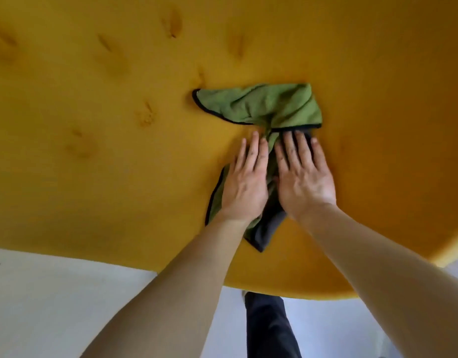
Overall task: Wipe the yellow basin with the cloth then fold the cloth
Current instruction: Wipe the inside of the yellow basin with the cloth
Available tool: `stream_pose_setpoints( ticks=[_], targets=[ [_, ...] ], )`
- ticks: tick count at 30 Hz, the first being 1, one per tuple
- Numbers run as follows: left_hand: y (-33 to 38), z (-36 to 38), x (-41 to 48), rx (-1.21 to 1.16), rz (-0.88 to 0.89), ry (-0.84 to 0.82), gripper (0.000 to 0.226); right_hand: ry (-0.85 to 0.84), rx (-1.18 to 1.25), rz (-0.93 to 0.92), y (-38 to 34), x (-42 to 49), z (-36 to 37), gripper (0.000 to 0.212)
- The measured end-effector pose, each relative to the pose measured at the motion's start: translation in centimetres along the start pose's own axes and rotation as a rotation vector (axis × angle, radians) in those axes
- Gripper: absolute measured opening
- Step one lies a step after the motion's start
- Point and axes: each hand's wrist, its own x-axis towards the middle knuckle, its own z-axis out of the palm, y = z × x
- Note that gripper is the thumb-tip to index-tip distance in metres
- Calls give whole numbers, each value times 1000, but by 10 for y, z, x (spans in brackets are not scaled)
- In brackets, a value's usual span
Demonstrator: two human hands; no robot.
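Your two bare forearms come in from the bottom of the view, the left forearm [171, 293] and the right forearm [390, 267] angling toward each other until the hands lie side by side, palms down. Beneath them the yellow basin [93, 177] fills nearly everything you see; its near rim curves across the lower part of the view, with pale floor [55, 293] below it and a dark trouser leg [269, 326] between your arms. You have wide bare yellow to the left, above and to the right of the hands, and the left and upper stretches carry several shallow dents. The cloth [261, 104], green with a black hem, lies on that surface near the middle: a crumpled wide part spreads beyond your fingertips, it narrows to a bunched waist between the two hands, and its near end runs under your palms and wrists, showing a dark grey side close to the rim. Your left hand [244, 182] presses flat on the cloth's left part, its fingers [251, 151] straight and close together, the tips seeming to reach onto bare yellow just beside the waist. Your right hand [304, 179] presses flat too, its fingers [300, 148] straight and slightly spread, the tips touching the black hem of the wide part.
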Motion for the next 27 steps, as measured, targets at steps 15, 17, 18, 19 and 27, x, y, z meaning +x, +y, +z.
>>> stream_pose_setpoints(
  ticks=[15,17,18,19,27],
  targets=[
    [-48,5,-110,270,156,-270,72,-207,393,-188,-49,-98,6,79],
    [-47,8,-119,271,70,-278,66,-93,455,-103,-31,-99,-16,69],
    [-38,9,-118,255,40,-289,65,-10,462,-41,-15,-100,-24,66],
    [-26,10,-113,228,29,-301,66,89,463,34,2,-103,-32,65],
    [103,-6,-14,-201,-14,-229,65,596,518,317,86,-140,-40,73]
  ],
)
